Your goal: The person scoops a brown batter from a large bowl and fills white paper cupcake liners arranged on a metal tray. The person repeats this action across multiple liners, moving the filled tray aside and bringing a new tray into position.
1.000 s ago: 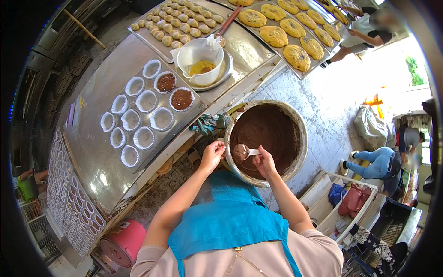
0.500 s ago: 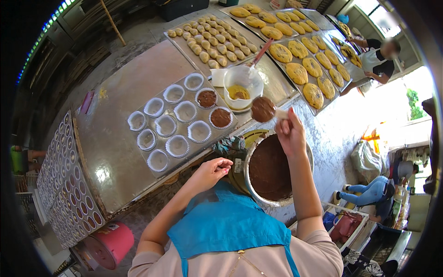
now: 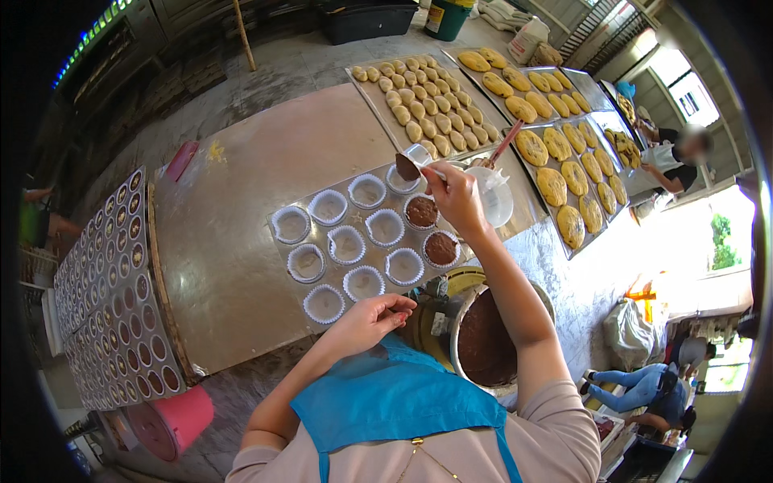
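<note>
My right hand (image 3: 453, 197) grips the handle of a scoop (image 3: 408, 167) with brown batter in it. The scoop is tilted over the far-right paper liner (image 3: 400, 183) of a muffin tray (image 3: 357, 216). Two nearby liners hold chocolate batter (image 3: 440, 249); the others in the tray look unfilled. My left hand (image 3: 372, 324) hovers by the tray's near edge, fingers loosely bent and apart from the thumb, with nothing visible in it. Below my right forearm stands a large pot of chocolate batter (image 3: 485, 342), partly hidden by the arm.
A translucent white pitcher (image 3: 498, 200) stands beyond my right wrist. Trays of small dough pieces (image 3: 427, 101) and flat yellow pastries (image 3: 573, 181) lie farther back. Several filled cups fill a tray (image 3: 121, 298) at left, near a pink bucket (image 3: 173, 423). Another person (image 3: 672, 165) works at far right.
My right hand has carried the batter-filled scoop from above the pot, left and away from me, to the far-right liner, tilting it. The view has shifted; my left hand stays near the tray edge.
</note>
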The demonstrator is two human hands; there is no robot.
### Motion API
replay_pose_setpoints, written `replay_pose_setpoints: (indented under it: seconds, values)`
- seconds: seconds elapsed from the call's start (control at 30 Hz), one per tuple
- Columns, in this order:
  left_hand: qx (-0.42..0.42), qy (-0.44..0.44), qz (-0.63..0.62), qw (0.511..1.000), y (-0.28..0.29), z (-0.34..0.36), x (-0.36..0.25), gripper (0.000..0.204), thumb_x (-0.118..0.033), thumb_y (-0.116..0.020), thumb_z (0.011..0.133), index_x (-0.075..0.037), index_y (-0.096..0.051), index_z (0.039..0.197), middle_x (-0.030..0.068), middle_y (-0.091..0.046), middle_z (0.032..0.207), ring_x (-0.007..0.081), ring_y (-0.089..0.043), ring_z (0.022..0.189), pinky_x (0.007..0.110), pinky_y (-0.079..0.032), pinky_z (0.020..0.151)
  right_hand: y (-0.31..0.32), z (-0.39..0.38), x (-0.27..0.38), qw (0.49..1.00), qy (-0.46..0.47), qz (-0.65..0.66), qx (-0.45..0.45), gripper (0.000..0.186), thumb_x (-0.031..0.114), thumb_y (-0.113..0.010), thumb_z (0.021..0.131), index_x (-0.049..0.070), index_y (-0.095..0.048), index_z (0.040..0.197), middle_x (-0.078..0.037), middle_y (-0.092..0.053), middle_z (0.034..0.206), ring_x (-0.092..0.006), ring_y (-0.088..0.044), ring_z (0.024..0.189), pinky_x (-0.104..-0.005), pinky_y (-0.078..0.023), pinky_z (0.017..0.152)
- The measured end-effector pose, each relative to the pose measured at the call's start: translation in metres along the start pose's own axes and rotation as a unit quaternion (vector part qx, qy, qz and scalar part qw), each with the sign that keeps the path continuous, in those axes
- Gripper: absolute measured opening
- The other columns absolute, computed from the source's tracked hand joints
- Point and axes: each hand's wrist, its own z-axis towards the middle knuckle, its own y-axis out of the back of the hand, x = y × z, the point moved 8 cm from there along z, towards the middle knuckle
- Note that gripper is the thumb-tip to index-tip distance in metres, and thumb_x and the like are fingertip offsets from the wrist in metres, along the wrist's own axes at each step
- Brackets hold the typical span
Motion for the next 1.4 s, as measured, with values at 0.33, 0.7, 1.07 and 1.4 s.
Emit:
replay_pose_setpoints:
  seconds: [0.33, 0.7, 1.07, 1.4]
  values:
    - [0.010, -0.015, 0.038, 0.999, 0.011, 0.003, -0.010, 0.027, -0.005, -0.051, 0.092, 0.000, -0.054, 0.118, 0.0049, -0.060, 0.107, 0.0100, -0.056, 0.093, 0.024, -0.047, 0.083, 0.022, -0.007, 0.041, 0.989, 0.127, -0.036, -0.059, 0.011, 0.005, -0.064, 0.082, 0.001, -0.059, 0.090, -0.014, -0.058, 0.071, -0.0310, -0.058, 0.064, -0.0369, -0.046, 0.056]
    - [0.036, 0.002, 0.057, 0.998, 0.007, 0.001, -0.013, 0.028, -0.005, -0.050, 0.092, 0.002, -0.053, 0.119, 0.0060, -0.060, 0.108, 0.0120, -0.056, 0.094, 0.025, -0.046, 0.084, -0.005, -0.028, -0.021, 0.991, -0.088, 0.047, -0.094, 0.008, 0.010, -0.059, 0.087, 0.003, -0.060, 0.090, -0.009, -0.058, 0.067, -0.0190, -0.058, 0.060, -0.0335, -0.044, 0.051]
    - [0.095, 0.027, 0.074, 0.992, -0.032, 0.020, -0.006, 0.026, -0.008, -0.052, 0.091, 0.000, -0.056, 0.115, 0.0061, -0.061, 0.096, 0.0113, -0.056, 0.086, 0.027, -0.046, 0.077, -0.019, -0.038, -0.073, 0.487, -0.353, 0.791, -0.115, 0.016, 0.016, -0.051, 0.093, 0.009, -0.047, 0.080, 0.000, -0.046, 0.061, -0.0131, -0.046, 0.061, -0.0248, -0.038, 0.051]
    - [0.187, 0.055, 0.169, 0.966, -0.104, 0.086, 0.074, 0.026, -0.013, -0.056, 0.088, 0.001, -0.059, 0.109, 0.0100, -0.065, 0.091, 0.0136, -0.059, 0.083, 0.029, -0.047, 0.074, 0.134, -0.245, -0.085, 0.491, -0.262, 0.792, -0.251, 0.024, 0.025, -0.048, 0.095, 0.010, -0.048, 0.077, 0.001, -0.042, 0.060, -0.0109, -0.042, 0.058, -0.0227, -0.040, 0.051]
